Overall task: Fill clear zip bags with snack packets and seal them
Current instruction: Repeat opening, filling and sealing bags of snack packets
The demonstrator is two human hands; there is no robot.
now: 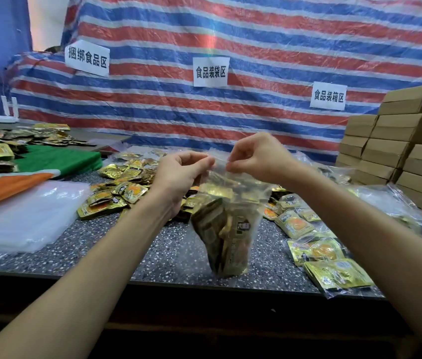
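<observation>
Fingers L hand + R hand pinch crinkly clear zip bag top | gold foil pkts inside

On tarp: left sign 捆绑食品区; middle sign 食品装袋区; right sign 食品装箱区.
</observation>
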